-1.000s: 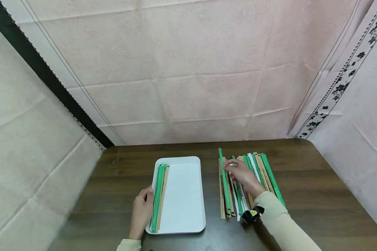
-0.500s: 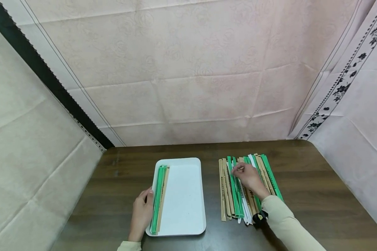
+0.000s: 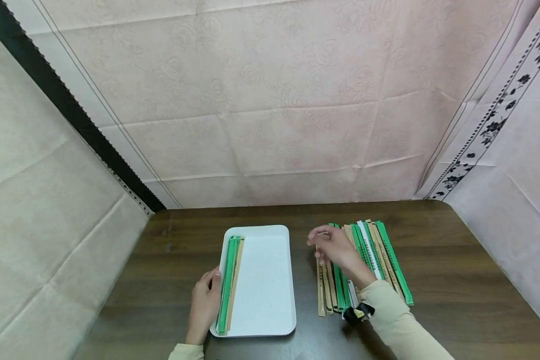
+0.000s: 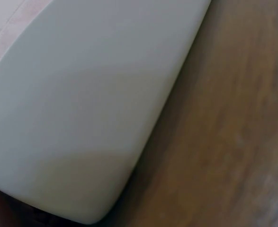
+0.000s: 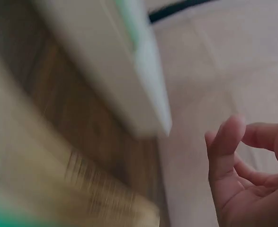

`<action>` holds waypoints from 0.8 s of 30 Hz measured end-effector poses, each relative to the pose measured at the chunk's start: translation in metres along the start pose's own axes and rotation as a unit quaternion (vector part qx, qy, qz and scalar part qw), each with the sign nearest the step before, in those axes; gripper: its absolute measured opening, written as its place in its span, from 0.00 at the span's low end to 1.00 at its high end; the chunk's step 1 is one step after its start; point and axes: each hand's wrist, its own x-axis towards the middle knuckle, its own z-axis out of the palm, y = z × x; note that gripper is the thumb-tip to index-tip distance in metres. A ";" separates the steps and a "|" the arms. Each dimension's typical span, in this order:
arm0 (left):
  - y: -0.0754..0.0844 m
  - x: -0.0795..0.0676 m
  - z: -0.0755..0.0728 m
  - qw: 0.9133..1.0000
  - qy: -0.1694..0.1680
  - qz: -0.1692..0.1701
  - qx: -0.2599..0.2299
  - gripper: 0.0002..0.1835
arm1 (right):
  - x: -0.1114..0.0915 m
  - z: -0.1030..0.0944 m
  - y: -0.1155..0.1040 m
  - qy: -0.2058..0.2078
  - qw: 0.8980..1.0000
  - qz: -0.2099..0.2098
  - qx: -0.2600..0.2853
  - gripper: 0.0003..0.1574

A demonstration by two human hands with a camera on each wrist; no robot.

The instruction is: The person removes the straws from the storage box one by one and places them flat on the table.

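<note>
My left hand (image 3: 204,305) grips the left rim of a white tray (image 3: 265,280), whose pale side (image 4: 110,109) fills much of the left wrist view. Inside the tray, along its left side, lie green slim sticks (image 3: 226,285) beside kraft-coloured ones (image 3: 234,285). My right hand (image 3: 339,250) hovers over the left end of a row of long, slim green, kraft and white packets (image 3: 393,262). Its fingers are loosely bent, and nothing shows between them in the right wrist view. The hand covers the upper ends of the leftmost kraft packets (image 3: 321,295), which carry dark print.
Everything stands on a dark brown wooden table (image 3: 450,280). A strip of table separates tray and row. Pale patterned cloth (image 3: 274,100) hangs behind and at both sides.
A second ago my right hand held a raised green packet at the row's left end; that packet was laid further right beside other green ones. The right hand has since moved back left.
</note>
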 end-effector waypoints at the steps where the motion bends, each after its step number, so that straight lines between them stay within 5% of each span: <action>1: 0.000 0.000 -0.001 1.000 0.001 0.000 0.000 0.25 | 0.001 0.009 -0.006 -0.005 1.000 -0.003 0.024 0.14; 7: 0.000 0.002 -0.001 1.000 0.008 0.009 0.000 0.24 | 0.014 0.061 -0.031 -0.009 0.995 -0.008 0.104 0.13; 13: -0.001 0.002 0.000 1.000 0.010 0.010 0.000 0.24 | 0.027 0.115 -0.024 -0.024 0.993 0.036 0.107 0.09; 20: 0.002 0.001 0.001 1.000 0.016 0.019 0.001 0.23 | 0.035 0.161 -0.007 -0.060 0.997 0.057 -0.004 0.03; 24: 0.003 -0.002 0.002 1.000 0.020 0.022 -0.003 0.22 | 0.037 0.178 -0.003 -0.057 0.992 0.039 -0.106 0.12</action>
